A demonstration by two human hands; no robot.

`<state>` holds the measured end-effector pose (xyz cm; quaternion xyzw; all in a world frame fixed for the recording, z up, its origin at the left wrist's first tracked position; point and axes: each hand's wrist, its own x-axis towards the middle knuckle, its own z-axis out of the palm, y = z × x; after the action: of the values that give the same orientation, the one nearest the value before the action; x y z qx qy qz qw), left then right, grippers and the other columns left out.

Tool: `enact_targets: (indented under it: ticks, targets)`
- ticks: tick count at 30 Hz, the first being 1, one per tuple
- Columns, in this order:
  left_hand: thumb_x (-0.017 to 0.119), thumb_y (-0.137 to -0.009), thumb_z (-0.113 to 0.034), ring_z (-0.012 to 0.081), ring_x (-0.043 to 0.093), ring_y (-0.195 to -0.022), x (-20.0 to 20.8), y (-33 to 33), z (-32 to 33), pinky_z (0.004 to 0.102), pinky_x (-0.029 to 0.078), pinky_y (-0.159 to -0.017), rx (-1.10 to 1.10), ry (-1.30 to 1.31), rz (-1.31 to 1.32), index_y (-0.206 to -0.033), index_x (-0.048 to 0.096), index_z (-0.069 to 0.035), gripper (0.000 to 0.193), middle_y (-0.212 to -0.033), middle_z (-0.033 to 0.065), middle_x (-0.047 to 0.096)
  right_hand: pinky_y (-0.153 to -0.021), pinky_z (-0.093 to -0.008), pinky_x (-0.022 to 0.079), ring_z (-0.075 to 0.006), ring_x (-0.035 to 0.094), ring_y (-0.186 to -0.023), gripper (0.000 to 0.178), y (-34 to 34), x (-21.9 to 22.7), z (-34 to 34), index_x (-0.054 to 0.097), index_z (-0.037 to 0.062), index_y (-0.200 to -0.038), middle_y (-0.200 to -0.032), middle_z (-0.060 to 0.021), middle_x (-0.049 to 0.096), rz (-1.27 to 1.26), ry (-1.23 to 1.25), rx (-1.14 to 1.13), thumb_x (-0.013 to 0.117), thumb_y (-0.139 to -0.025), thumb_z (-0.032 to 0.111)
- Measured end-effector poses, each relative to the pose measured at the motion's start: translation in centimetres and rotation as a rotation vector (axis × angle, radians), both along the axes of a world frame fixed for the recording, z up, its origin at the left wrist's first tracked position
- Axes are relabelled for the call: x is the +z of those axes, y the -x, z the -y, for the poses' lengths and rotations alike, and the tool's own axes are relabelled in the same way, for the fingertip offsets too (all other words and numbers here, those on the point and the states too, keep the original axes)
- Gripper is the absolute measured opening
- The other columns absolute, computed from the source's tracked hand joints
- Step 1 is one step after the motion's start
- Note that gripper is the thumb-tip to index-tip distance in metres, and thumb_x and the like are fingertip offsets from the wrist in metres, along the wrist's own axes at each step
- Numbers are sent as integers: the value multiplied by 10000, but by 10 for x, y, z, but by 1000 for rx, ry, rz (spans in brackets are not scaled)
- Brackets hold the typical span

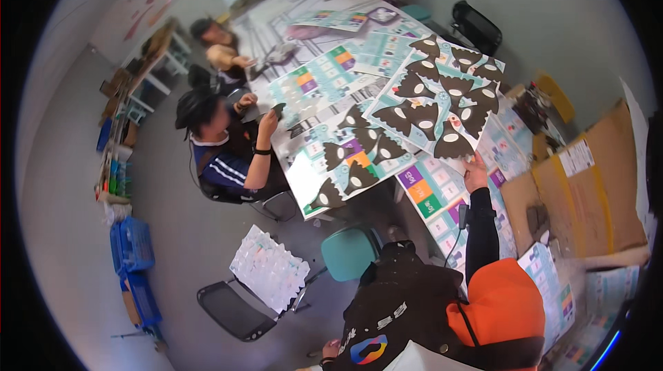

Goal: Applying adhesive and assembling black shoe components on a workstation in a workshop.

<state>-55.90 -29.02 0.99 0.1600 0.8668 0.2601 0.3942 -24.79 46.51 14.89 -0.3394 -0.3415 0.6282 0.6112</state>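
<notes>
My right hand (475,173), at the end of a black sleeve, pinches the near edge of a large printed board (387,95). Several black scalloped, wing-like pieces with white ovals (452,138) lie across that board. The board overlaps the work table and is raised or tilted at my side; which one I cannot tell. Beside it, more black scalloped pieces (360,176) rest on a printed sheet on the table (293,184). Low in the picture, my left hand (331,349) hangs next to my dark vest, its fingers too small and partly hidden to read.
Along the table's left side sits a person (224,157) holding a small black piece; others work farther back. A teal stool (350,254) and a chair with a white bumpy sheet (269,267) stand near me. A cardboard box (587,198) is at right, blue crates (132,243) at left.
</notes>
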Motion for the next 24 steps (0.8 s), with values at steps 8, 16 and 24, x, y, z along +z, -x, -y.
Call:
enact_targets:
  ticks: [8,16,24]
  targets:
    - [583,-844,-226,235,634,-722,8,-28,-33,370,495,-639,-93,173,-327,-796,654,-78,171,-736,89,653,-833,-283,509,-192,631,-966,508,136,65,-97,445,20,-1298,-1119,-105,620,-85,-28,295,548,-817,-108]
    - [581,-843,-234,261,630,-719,34,-43,-110,392,493,-633,-59,223,-335,-839,636,-78,165,-762,106,649,-826,-298,518,-201,637,-943,497,303,91,-206,470,23,-1288,-1126,-113,613,-128,-65,508,530,-815,-119]
    - [579,-841,-242,287,627,-716,42,-67,-157,414,492,-628,-16,294,-331,-882,618,-78,174,-788,123,645,-805,-306,534,-219,646,-920,493,416,112,-268,484,38,-1277,-1086,-116,626,-121,38,631,538,-811,-115]
